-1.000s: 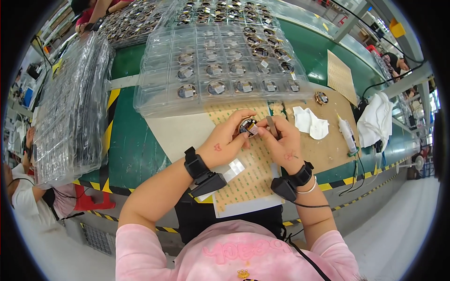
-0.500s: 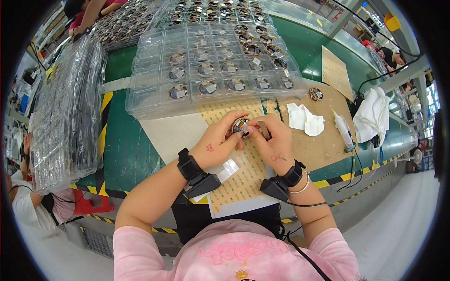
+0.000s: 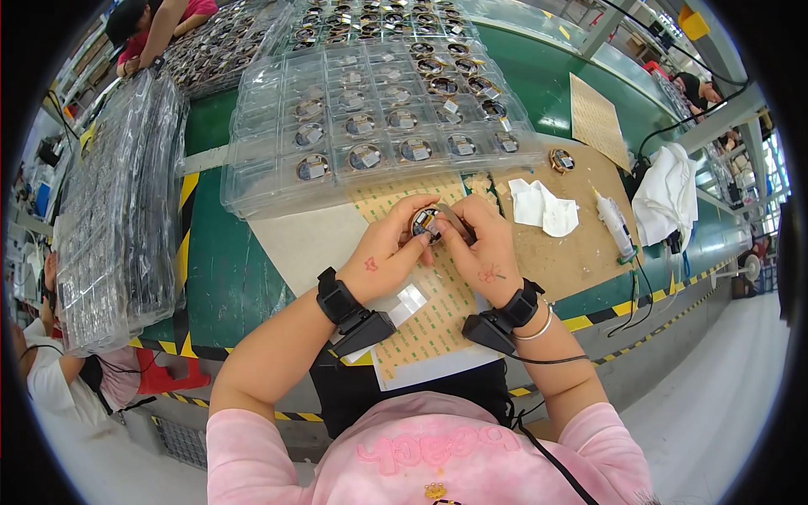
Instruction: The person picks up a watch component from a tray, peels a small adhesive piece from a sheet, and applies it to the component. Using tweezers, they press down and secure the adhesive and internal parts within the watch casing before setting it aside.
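Note:
A small round electronic module (image 3: 423,223) with a metal rim is gripped at its edge by my left hand (image 3: 385,250), thumb in front and fingers behind. My right hand (image 3: 484,252) is closed around a flat, dark metal tool that looks like tweezers (image 3: 455,222). My right thumb and fingertips press at the module's right side, hiding part of its face and the tool's tip. Beneath both hands lies a tan adhesive sheet (image 3: 427,332) printed with rows of small green marks.
Clear plastic trays (image 3: 278,181) of round modules stand beyond my hands. Stacked empty-looking trays (image 3: 114,219) rise at left. To the right are white wipes (image 3: 543,209), a glue syringe (image 3: 615,225), a single module (image 3: 561,160) and a white cloth (image 3: 669,194). Another person (image 3: 135,34) works at far left.
My right hand has shifted slightly, and the dark tool has swung up closer to the module's right edge. The left hand keeps its hold. The whole view has moved a little.

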{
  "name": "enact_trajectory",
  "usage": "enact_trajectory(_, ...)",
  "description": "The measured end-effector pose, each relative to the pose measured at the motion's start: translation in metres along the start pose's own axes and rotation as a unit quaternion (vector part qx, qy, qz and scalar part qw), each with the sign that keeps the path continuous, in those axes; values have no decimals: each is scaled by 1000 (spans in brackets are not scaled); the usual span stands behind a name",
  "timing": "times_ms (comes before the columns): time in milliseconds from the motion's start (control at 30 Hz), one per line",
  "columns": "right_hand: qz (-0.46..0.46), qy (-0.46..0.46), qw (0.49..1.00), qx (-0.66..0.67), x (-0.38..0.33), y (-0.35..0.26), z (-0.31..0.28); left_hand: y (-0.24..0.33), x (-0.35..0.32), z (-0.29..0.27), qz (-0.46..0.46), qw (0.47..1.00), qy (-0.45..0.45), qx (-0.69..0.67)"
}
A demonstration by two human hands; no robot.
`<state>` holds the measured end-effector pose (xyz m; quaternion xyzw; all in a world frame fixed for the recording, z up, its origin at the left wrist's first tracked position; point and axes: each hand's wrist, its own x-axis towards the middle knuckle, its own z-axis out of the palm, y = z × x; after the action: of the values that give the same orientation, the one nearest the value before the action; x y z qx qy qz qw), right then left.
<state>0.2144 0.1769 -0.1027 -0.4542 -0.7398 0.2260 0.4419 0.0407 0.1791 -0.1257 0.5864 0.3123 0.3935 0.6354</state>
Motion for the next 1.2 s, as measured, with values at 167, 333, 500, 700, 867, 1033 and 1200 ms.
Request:
enact_trajectory(167, 3, -6, 1000, -14, 0, 2, -2, 0, 2, 1, 3, 1000, -4, -9)
enact_trajectory(333, 73, -10, 997, 18, -2, 5, -1, -4, 4, 1, 9, 1000, -7, -9)
enact_trajectory(500, 199, -51, 976, 65, 4, -6, -11, 4, 6, 3, -2, 999, -5, -42)
enact_trajectory(700, 203, -93, 958, 180, 0, 27, -14, 6, 9, 7, 4, 997, 8, -75)
enact_trajectory(867, 200, -93, 946, 239, 1, 26, -13, 6, 12, 8, -1, 997, 30, -69)
enact_trajectory(1033, 241, -131, 943, 187, 4, 22, -23, 4, 17, 12, 5, 999, 19, -44)
enact_trajectory(1200, 235, -115, 943, 207, 2, 24, -22, 4, 18, 18, 32, 999, 1, -30)
